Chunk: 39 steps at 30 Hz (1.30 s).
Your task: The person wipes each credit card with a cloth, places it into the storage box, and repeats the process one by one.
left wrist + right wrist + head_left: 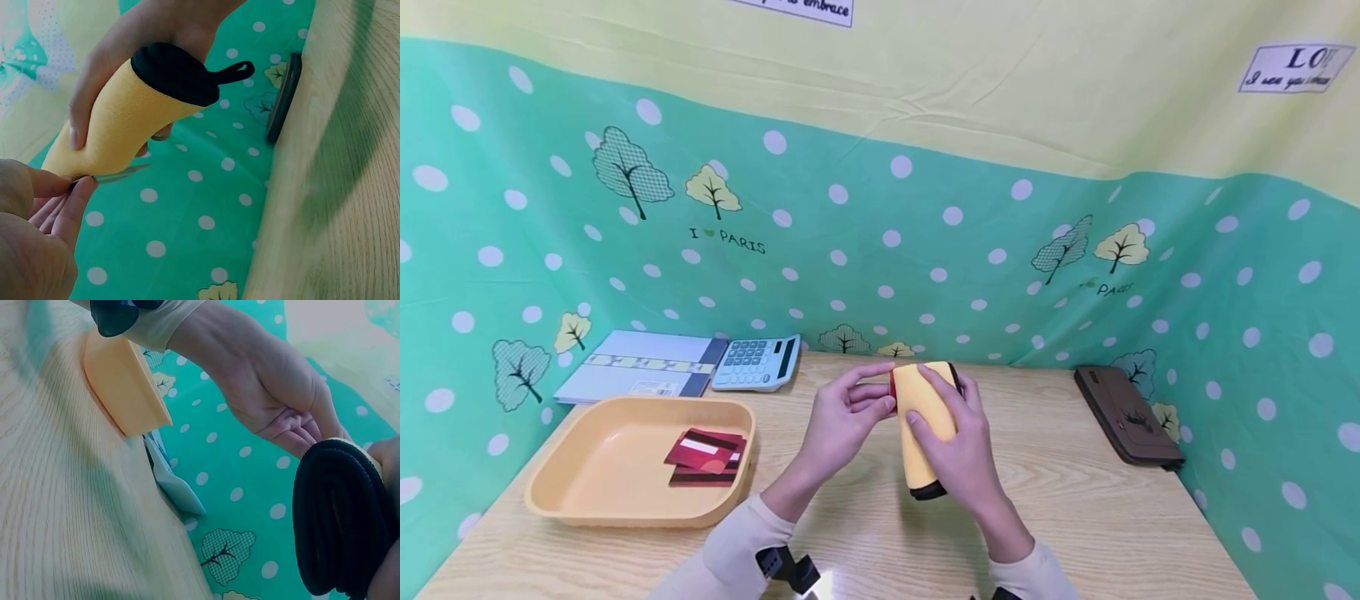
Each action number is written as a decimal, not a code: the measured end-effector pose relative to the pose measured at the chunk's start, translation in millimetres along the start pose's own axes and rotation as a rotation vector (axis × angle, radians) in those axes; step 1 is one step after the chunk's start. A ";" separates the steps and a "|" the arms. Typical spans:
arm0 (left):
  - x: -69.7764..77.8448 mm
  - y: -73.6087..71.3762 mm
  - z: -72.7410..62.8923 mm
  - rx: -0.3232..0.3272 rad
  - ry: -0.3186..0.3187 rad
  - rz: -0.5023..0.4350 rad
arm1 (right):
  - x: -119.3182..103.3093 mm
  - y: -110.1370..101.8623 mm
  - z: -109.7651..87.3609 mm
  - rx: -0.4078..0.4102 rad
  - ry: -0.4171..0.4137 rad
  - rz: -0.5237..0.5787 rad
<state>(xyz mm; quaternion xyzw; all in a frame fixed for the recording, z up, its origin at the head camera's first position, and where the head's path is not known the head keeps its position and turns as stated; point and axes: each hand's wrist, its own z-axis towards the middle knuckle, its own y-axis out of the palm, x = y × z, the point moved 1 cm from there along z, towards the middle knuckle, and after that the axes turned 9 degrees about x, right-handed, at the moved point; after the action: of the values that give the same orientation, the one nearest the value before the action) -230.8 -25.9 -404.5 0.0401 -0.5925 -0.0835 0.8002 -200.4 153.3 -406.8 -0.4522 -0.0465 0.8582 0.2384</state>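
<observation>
A folded yellow cloth point(922, 425) with black edging is gripped in my right hand point(958, 442), raised over the table. In the left wrist view, a black loop sticks out from the black end of the cloth point(119, 125). My left hand point(842, 417) pinches a thin red card point(892, 392) at the cloth's left side, mostly hidden behind fingers and cloth. The left fingertips point(84, 182) are right at the cloth's edge. From the right wrist, the cloth's layered black border point(340, 519) faces the camera.
An orange tray point(625, 521) at the left holds several red cards point(706, 457). Behind it lie a blue-white folder point(632, 367) and a light blue calculator point(756, 364). A brown wallet point(1127, 417) lies at the right by the patterned curtain point(925, 275).
</observation>
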 end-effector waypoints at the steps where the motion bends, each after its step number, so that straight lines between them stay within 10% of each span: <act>1: 0.0 -0.1 0.0 -0.003 -0.002 -0.002 | 0.6 -0.4 0.5 0.006 0.008 -0.008; 27: 23.9 -37.0 15.2 0.032 -0.093 0.035 | 25.5 -30.5 25.3 0.092 0.149 -0.084; 39: 45.6 -103.1 14.7 0.096 -0.053 0.220 | 24.5 -37.8 26.6 0.096 0.147 -0.075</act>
<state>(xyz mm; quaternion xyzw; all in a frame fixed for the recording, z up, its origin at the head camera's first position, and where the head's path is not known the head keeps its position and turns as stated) -240.8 -135.0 -374.1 0.0111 -0.6177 0.0324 0.7857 -219.5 201.3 -398.5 -0.4998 -0.0046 0.8145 0.2945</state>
